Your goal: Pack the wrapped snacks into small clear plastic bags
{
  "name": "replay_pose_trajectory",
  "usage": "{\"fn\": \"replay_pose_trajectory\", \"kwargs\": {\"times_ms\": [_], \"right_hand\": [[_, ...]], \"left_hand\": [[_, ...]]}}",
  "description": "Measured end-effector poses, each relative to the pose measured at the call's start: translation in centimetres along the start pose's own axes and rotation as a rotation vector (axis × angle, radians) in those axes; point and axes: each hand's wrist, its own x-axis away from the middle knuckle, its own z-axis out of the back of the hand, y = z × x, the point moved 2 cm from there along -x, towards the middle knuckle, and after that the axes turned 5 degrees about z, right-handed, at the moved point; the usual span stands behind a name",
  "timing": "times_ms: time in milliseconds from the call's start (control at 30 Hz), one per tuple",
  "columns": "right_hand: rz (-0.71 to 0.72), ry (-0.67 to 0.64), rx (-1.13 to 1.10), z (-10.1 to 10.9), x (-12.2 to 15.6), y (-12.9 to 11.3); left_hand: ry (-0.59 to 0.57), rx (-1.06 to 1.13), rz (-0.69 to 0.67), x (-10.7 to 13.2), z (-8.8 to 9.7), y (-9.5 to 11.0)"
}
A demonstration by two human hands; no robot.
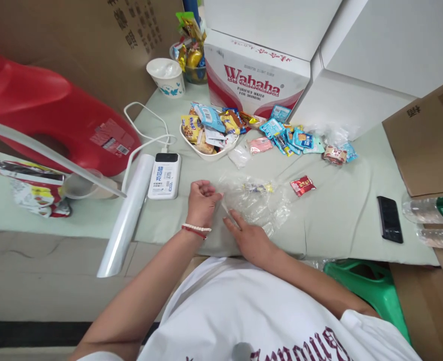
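A crumpled clear plastic bag (pixel 272 208) lies on the cloth-covered table in front of me. A small blue and yellow packet (pixel 259 188) shows through it; whether it is inside or underneath I cannot tell. At the bag's left edge my left hand (pixel 201 203) is closed, thumb and fingers pinching the plastic. My right hand (pixel 252 241) rests palm down by the near edge, fingers stretched out and touching the bag. To the right of the bag lies a red snack packet (pixel 303 186).
Behind the bag stand a white bowl of snacks (pixel 209 154) and several loose packets (pixel 298 140). A white power bank (pixel 164 175) with a cable and a plastic roll (pixel 127 215) lie left. A phone (pixel 390 219) lies right, and a Wahaha box (pixel 257 75) stands behind.
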Motion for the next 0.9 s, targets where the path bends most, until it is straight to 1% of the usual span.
{"fn": "replay_pose_trajectory", "kwargs": {"times_ms": [33,67,100,133,200,233,267,333,400,433,467,533,600,667,733,833,900], "right_hand": [[-0.004,0.013,-0.034,-0.1,-0.2,-0.2],[-0.013,0.036,-0.075,-0.2,-0.5,-0.5],[-0.023,0.065,-0.122,-0.4,-0.7,-0.8],[-0.025,0.092,-0.176,-0.5,-1.0,-1.1],[0.006,0.12,-0.29,-0.7,-1.4,-2.0],[0.041,0.112,-0.343,-0.7,-1.4,-2.4],[0.09,0.091,-0.391,-0.6,-1.3,-2.8],[0.224,0.05,-0.46,0.1,-0.7,-3.1],[0.345,0.077,-0.487,1.4,0.5,-2.6],[0.37,0.124,-0.468,2.1,1.3,-1.9],[0.352,0.187,-0.417,2.9,2.0,-1.0],[0.213,0.284,-0.232,4.3,3.2,1.5],[0.055,0.284,-0.039,5.1,4.0,4.1],[-0.027,0.25,0.027,5.3,4.1,6.5],[-0.066,0.28,-0.067,5.4,3.6,8.9],[-0.141,0.437,-0.416,5.6,2.0,12.8],[-0.244,0.531,-0.632,5.9,0.9,15.4]], "left_hand": [[0.042,-0.055,-0.101,0.4,0.2,0.3],[0.05,-0.118,-0.196,1.0,0.3,0.6],[0.012,-0.185,-0.276,1.6,0.3,0.8],[-0.068,-0.259,-0.339,2.2,0.1,0.9],[-0.257,-0.434,-0.406,3.0,-0.5,0.6],[-0.318,-0.526,-0.421,3.0,-0.8,0.2],[-0.345,-0.61,-0.433,2.8,-1.0,-0.3],[-0.345,-0.731,-0.475,1.8,-1.2,-1.3],[-0.362,-0.798,-0.57,0.7,-1.2,-2.4],[-0.389,-0.827,-0.635,0.3,-1.1,-2.9],[-0.42,-0.858,-0.701,0.1,-1.0,-3.3],[-0.468,-0.926,-0.811,0.1,-0.7,-3.8],[-0.494,-0.993,-0.874,0.5,-0.4,-4.0],[-0.498,-1.053,-0.903,1.0,-0.1,-3.9],[-0.499,-1.101,-0.927,1.3,0.3,-3.8],[-0.479,-1.172,-0.951,1.4,1.1,-3.8],[-0.466,-1.24,-0.947,1.2,1.5,-3.9]]}}
